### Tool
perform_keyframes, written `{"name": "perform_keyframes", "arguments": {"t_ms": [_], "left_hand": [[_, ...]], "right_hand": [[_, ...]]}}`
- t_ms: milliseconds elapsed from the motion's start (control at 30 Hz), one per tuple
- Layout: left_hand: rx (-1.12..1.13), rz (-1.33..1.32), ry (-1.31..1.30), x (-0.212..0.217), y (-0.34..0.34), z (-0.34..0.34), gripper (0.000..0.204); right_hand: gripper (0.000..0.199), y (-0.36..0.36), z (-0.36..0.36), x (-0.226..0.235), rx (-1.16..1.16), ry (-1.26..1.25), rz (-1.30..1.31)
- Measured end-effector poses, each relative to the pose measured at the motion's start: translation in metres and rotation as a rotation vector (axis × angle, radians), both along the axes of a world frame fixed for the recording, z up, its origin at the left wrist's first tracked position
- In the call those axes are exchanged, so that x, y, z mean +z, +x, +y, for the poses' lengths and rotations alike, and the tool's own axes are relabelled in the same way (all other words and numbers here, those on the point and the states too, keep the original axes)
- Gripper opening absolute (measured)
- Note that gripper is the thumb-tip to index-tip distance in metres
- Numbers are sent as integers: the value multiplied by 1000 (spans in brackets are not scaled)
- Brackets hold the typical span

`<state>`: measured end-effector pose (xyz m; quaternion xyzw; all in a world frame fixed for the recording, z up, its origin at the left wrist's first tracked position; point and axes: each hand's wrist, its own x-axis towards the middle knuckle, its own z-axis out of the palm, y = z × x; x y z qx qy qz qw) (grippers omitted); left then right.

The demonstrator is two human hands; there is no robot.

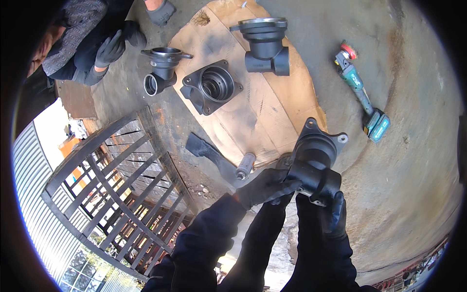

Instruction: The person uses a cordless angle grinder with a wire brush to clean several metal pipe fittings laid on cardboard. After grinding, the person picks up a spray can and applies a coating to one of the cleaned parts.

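A black cast metal housing with a flange with bolt-hole ears is between my two gloved hands, tilted at the near edge of the cardboard. My left hand grips its near left side, fingers laid over the lower tube. On the right, my right hand holds the tube's end, with part of its fingers hidden behind the casting. Just beyond my left hand, a spray can stands at the cardboard's edge.
On or beside the cardboard sit a square-flanged housing, a large housing and a smaller one. A teal cordless grinder lies right. A barred metal frame stands left. A co-worker's gloved hand is upper left.
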<state>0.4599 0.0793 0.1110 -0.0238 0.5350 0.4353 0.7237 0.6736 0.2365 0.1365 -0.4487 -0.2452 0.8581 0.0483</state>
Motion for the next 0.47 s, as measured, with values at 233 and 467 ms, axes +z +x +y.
{"name": "perform_keyframes", "arguments": {"t_ms": [233, 467], "left_hand": [[-801, 1276, -198, -56, -71, 15, 65], [-1552, 1107, -697, -134, -219, 3, 93]], "right_hand": [[78, 70, 22, 41, 41, 191, -516], [97, 169, 66, 49, 138, 4, -437]]}}
